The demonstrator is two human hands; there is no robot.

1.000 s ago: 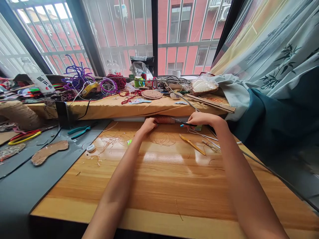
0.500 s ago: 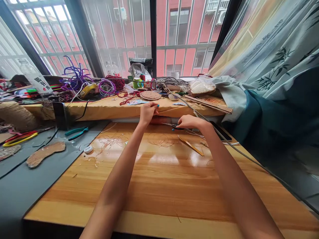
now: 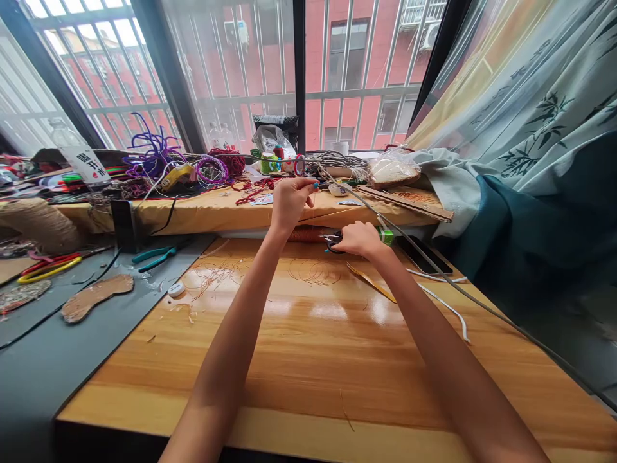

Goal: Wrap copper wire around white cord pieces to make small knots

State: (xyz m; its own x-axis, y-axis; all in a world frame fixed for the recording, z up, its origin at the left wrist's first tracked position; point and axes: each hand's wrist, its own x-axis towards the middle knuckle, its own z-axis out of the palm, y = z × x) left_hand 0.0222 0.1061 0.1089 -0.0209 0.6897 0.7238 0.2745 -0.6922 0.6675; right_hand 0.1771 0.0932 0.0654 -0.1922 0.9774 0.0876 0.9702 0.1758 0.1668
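Observation:
My left hand [image 3: 289,202] is raised in front of the shelf edge with thumb and fingers pinched together. Whatever it pinches is too fine to make out. My right hand [image 3: 359,239] grips a pair of small dark-handled scissors [image 3: 333,242], blades pointing left. Just beyond the blades, under the shelf, lies a reddish-brown spool [image 3: 308,234], partly hidden by my left wrist. A loose coil of thin coppery strand [image 3: 314,272] rests on the wooden table [image 3: 308,360] below both hands. Yellow tweezers [image 3: 371,283] lie beside my right forearm.
A cloth-covered shelf [image 3: 216,209] crowded with yarn, cords and a bottle [image 3: 80,157] runs along the window. A grey cable [image 3: 463,292] crosses at right, near a black phone-like slab [image 3: 423,254] and white cord [image 3: 448,305]. Teal pliers [image 3: 157,257] lie on the grey mat [image 3: 96,360].
My left hand has moved up and slightly right, still pinched. My right hand has shifted slightly left with the scissors, uncovering a green box and more white cord. The view has shifted slightly.

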